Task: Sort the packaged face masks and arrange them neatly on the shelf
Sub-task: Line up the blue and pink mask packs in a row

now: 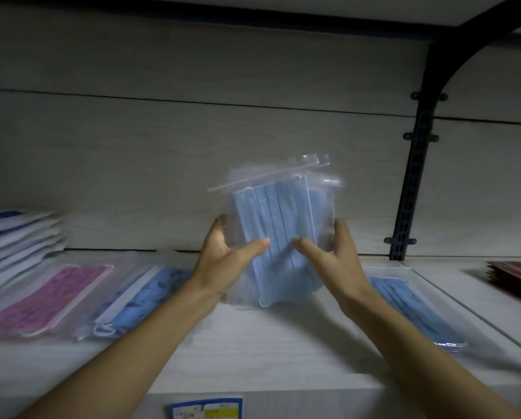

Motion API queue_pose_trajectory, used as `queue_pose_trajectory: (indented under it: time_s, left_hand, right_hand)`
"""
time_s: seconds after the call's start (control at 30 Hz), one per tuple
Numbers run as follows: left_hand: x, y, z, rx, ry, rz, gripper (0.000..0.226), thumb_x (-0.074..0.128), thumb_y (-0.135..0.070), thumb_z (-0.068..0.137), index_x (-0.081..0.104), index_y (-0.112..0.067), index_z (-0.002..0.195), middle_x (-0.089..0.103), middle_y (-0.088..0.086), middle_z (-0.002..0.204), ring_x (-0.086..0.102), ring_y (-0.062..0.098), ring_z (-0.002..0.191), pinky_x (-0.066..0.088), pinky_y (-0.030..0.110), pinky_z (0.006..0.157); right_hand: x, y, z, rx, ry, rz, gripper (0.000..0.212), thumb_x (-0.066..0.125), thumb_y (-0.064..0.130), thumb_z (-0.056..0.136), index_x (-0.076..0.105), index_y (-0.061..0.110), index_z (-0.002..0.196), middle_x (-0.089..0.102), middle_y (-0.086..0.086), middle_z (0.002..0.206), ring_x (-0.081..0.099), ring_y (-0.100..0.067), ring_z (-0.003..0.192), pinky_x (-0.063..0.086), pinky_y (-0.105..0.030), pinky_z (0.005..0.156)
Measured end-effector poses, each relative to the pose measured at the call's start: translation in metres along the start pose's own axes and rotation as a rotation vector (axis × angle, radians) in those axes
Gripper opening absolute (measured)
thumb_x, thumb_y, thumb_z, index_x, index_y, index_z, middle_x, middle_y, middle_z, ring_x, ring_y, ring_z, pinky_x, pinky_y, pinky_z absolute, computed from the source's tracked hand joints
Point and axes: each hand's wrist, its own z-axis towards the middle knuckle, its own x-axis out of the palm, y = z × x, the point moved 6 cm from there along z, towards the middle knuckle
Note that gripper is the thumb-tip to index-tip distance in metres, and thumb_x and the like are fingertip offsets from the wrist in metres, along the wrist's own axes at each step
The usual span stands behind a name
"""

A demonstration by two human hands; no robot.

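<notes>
While the shelf [253, 352] fills the lower frame, clear zip bags [278, 234] of plain blue masks stand upright at centre, bottom edge touching it; left hand [226, 255] and right hand [331, 252] grip their sides.

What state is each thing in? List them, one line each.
Left hand: grips the bag's left edge.
Right hand: grips the bag's right edge.
Bag of plain blue masks: sealed, held upright above the shelf.
Pink patterned pack: lying flat.
Blue patterned pack: lying flat.
Blue pack on the right: lying flat.
White stack: piled, far left.
Dark red packs: stacked, far right.
</notes>
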Motion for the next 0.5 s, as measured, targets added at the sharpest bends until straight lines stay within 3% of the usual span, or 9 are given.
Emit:
queue_pose_trajectory:
  time_s: [0.13,0.23,0.33,0.4,0.5]
  left_hand:
    - [-0.005,0.001,-0.001,-0.028,-0.023,0.026,0.036,0.074,-0.007,0.077,0.056,-0.024,0.102,0.069,-0.008,0.096,0.068,0.005,0.086,0.052,0.022,0.071]
    - [-0.002,0.005,-0.005,-0.032,0.047,0.152,0.043,0.069,-0.013,0.074,0.049,-0.035,0.106,0.067,-0.010,0.101,0.066,0.007,0.090,0.055,0.029,0.076]
    - [0.004,0.002,-0.007,0.063,0.098,0.185,0.050,0.063,0.000,0.085,0.048,-0.041,0.109,0.065,-0.015,0.104,0.065,0.000,0.094,0.053,0.020,0.076]
    - [0.003,-0.006,-0.006,0.135,0.062,0.123,0.045,0.061,0.005,0.087,0.051,-0.033,0.109,0.066,-0.011,0.105,0.065,-0.002,0.093,0.051,0.014,0.073]
    - [0.002,-0.007,-0.002,0.164,0.036,0.069,0.035,0.065,-0.001,0.087,0.053,-0.026,0.109,0.067,-0.008,0.107,0.065,0.004,0.099,0.051,0.016,0.078]
  right_hand:
    - [-0.002,-0.003,0.001,0.015,-0.005,-0.006,0.046,0.066,0.036,0.073,0.051,0.027,0.116,0.065,0.003,0.103,0.065,-0.013,0.093,0.057,-0.037,0.079]
    - [0.001,-0.005,0.001,0.003,0.058,-0.023,0.031,0.063,0.033,0.085,0.049,0.037,0.112,0.065,0.001,0.103,0.066,-0.016,0.093,0.058,-0.039,0.076]
    - [0.003,-0.005,0.000,-0.009,0.091,0.010,0.037,0.063,0.031,0.091,0.045,0.037,0.123,0.067,-0.004,0.104,0.070,-0.019,0.091,0.060,-0.045,0.074]
    - [0.001,0.001,-0.001,-0.041,0.066,0.055,0.047,0.065,0.033,0.089,0.042,0.034,0.130,0.069,-0.005,0.102,0.071,-0.015,0.088,0.061,-0.037,0.070]
    - [-0.001,0.003,-0.001,-0.027,0.052,0.076,0.051,0.064,0.035,0.088,0.040,0.032,0.132,0.065,0.003,0.101,0.068,-0.006,0.085,0.054,-0.018,0.063]
